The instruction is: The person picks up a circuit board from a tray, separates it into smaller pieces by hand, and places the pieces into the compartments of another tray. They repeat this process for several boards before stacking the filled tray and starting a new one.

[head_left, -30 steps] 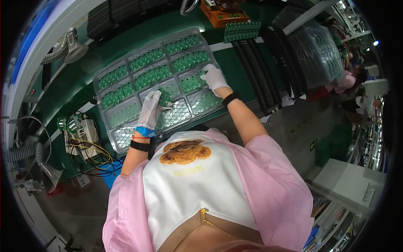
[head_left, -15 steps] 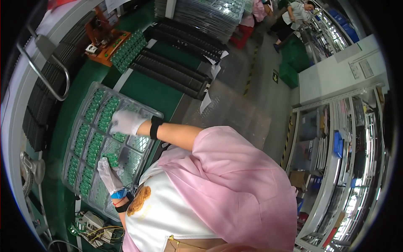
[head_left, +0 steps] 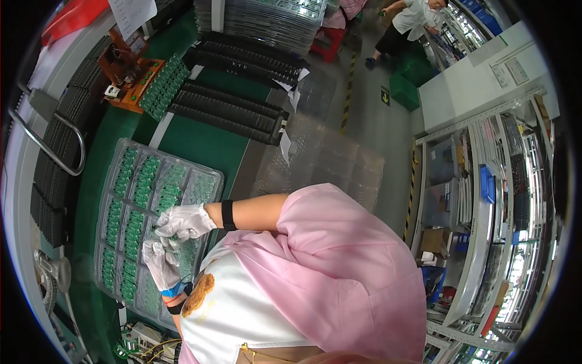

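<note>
White-gloved, my right hand [head_left: 185, 222] and my left hand [head_left: 160, 264] come together over a clear plastic tray [head_left: 145, 292]. The fingers of both are closed. A sliver of a small green circuit board [head_left: 155, 230] shows at their fingertips; my left fingers pinch its lower side, while the gloves mostly cover it. What my right fingers grip is hidden. Rows of green circuit boards [head_left: 132, 233] stand in the tray's left and middle compartments. More boards [head_left: 171, 182] lie in the compartments above my right hand.
Black slotted racks [head_left: 227, 112] lie beyond the tray, beside a green board panel [head_left: 165, 88] and an orange fixture [head_left: 136, 85]. A bent metal arm [head_left: 66, 142] hangs at the left. Stacked clear trays [head_left: 260, 27] stand at the back. A co-worker [head_left: 412, 24] stands across the aisle.
My right hand has moved down from the tray's upper compartments to meet my left. The circuit board that showed in my left hand is now mostly covered. The view has shifted slightly.
</note>
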